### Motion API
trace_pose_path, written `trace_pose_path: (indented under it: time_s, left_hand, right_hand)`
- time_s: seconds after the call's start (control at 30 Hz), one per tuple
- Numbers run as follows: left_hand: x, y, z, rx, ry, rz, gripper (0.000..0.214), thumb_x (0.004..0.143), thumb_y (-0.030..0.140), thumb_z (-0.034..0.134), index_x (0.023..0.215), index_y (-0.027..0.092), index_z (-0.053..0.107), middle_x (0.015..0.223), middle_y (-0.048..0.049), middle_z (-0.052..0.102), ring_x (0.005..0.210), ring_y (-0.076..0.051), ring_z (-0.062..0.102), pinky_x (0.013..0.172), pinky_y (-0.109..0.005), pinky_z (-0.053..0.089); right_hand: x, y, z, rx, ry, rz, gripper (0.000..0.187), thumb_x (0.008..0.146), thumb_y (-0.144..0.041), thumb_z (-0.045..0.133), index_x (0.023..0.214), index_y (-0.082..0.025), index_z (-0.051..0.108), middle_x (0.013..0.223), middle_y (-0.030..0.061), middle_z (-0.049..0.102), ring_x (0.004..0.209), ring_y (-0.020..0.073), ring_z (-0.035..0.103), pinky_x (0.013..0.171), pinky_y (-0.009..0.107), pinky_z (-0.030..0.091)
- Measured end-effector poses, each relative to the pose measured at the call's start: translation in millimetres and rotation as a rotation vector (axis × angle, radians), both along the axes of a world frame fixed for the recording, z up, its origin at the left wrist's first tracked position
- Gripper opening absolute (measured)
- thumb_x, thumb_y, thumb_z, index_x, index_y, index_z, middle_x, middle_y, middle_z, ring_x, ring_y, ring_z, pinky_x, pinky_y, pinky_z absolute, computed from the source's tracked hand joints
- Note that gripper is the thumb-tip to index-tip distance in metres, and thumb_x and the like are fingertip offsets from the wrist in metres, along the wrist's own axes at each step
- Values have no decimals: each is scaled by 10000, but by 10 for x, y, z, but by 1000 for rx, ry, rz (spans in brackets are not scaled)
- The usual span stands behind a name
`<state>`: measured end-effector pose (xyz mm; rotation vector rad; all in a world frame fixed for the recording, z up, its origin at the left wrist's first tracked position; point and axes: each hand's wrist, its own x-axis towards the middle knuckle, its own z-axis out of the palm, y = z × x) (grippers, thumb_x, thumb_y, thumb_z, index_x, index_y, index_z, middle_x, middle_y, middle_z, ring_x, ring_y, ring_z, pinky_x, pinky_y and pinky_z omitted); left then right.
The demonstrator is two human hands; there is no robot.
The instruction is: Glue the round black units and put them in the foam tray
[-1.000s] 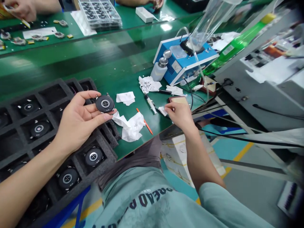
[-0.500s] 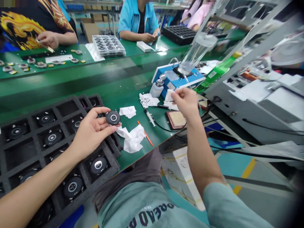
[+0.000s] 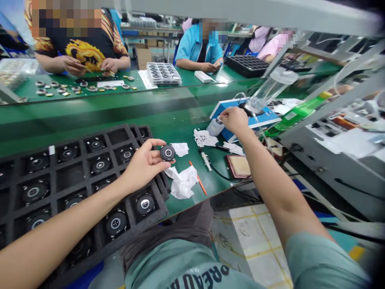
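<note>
My left hand (image 3: pixel 146 162) pinches a round black watch body (image 3: pixel 167 152) by its edge, with the sensor side and its pale ring facing up. My right hand (image 3: pixel 236 120) is at the top of a small dispenser bottle (image 3: pixel 215 127), its fingers pressed together against the metal cap. Whether a wipe is between those fingers is hidden. Below my left hand, a black foam tray (image 3: pixel 70 176) holds several similar watch bodies in its compartments. A crumpled white wipe (image 3: pixel 184 184) lies near the held watch, beside an orange stick (image 3: pixel 197 178).
A blue machine (image 3: pixel 264 120) with a clear cylinder stands behind my right hand. Nearby are a syringe (image 3: pixel 206 160), a sponge in a brown holder (image 3: pixel 239 166), a paper with black bits (image 3: pixel 205 137) and a green bottle (image 3: pixel 297 114). Co-workers (image 3: pixel 198 48) sit opposite.
My right hand has moved onto the bottle's top; a white piece seen at its fingers earlier is hidden now. The left hand still holds the watch body. The camera view has shifted.
</note>
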<state>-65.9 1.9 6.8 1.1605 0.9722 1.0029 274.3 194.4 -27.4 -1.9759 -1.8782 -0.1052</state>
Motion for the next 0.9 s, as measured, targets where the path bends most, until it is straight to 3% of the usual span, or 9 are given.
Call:
trace_pose_path:
  time_s: [0.1,0.2,0.33,0.4,0.47,0.63,0.8,0.9]
  left_hand:
    - [-7,-2,-11,2,-21,-14,522,723,16,786,1131,167,499,902,-34,781,864,-177,789,817,-290,590]
    - [-10,2,-31,-3,-30,-29,517,734,-2,762,1138,169,488,916,-41,784,861,-176,791,823,-294,587]
    - [-7,11,-58,-2,-31,-29,525,737,3,758,1148,174,479,927,-46,784,880,-187,791,832,-309,586]
    - [-9,14,-67,-7,-33,-20,534,732,8,764,1153,174,481,920,-44,783,869,-181,786,824,-309,586]
    - [-12,11,-73,-13,-18,-15,538,720,5,769,1149,170,490,895,-36,778,830,-165,775,802,-299,582]
    - [-6,-12,-73,15,56,-54,473,730,12,757,1102,165,508,813,-6,755,777,-159,761,759,-288,566]
    - [7,-22,-67,-6,40,-47,491,743,9,733,1136,169,487,864,-35,777,830,-169,771,800,-307,569]
    - [7,-15,-71,-2,46,-62,482,744,15,736,1125,167,484,830,-22,768,790,-152,760,800,-302,563]
  right_hand:
    - [-59,-94,30,20,12,-2,239,859,-228,617,968,-126,804,1006,195,782,988,329,686,848,412,500]
    - [-310,-416,93,122,114,85,227,892,-263,597,958,-153,784,955,147,776,919,293,676,827,400,496]
    - [-894,-1150,145,347,401,535,118,919,-287,644,890,-213,731,875,54,753,797,214,647,750,357,498]
    - [-1181,-1468,141,398,403,760,98,941,-265,650,878,-226,714,860,39,746,826,211,641,792,377,491]
    - [-1406,-1651,123,386,389,866,105,959,-237,636,881,-225,706,870,46,734,849,212,626,794,384,483]
    - [-1629,-1593,108,313,449,906,146,971,-194,603,862,-220,697,853,41,716,820,203,592,780,386,464]
    - [-1522,-1563,193,322,631,760,100,925,-187,677,840,-235,697,811,14,716,797,195,601,765,374,469]
    - [-1477,-1658,191,324,652,843,75,927,-209,692,865,-248,711,837,10,725,818,189,628,783,375,476]
